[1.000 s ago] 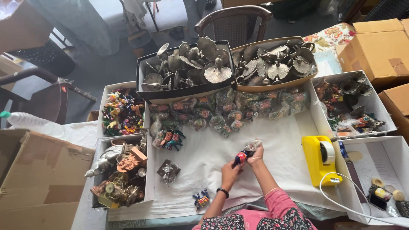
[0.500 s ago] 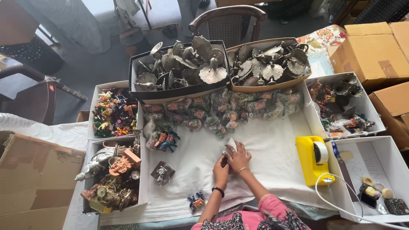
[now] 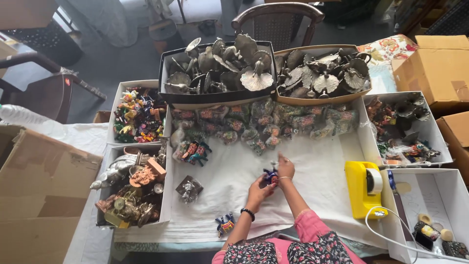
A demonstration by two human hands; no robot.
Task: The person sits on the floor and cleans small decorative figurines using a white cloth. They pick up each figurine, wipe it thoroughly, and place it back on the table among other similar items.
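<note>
Both hands met over the white cloth-covered table [image 3: 317,161], left hand [image 3: 257,188] steadying and right hand [image 3: 285,166] pinching a small blue-and-red painted figurine [image 3: 270,177], apparently for close handling

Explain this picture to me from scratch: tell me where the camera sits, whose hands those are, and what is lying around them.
There is no machine here. A person wears the camera on their head, so you look down at their own two hands. The left hand and right hand meet over a white cloth and together hold a small blue figurine. Around them: a yellow tape dispenser to the right, two trays of grey metal pieces at the far edge, a row of small wrapped packets before those, and white boxes of colourful figurines to the left. Another small figurine lies near the person's left arm.
</note>
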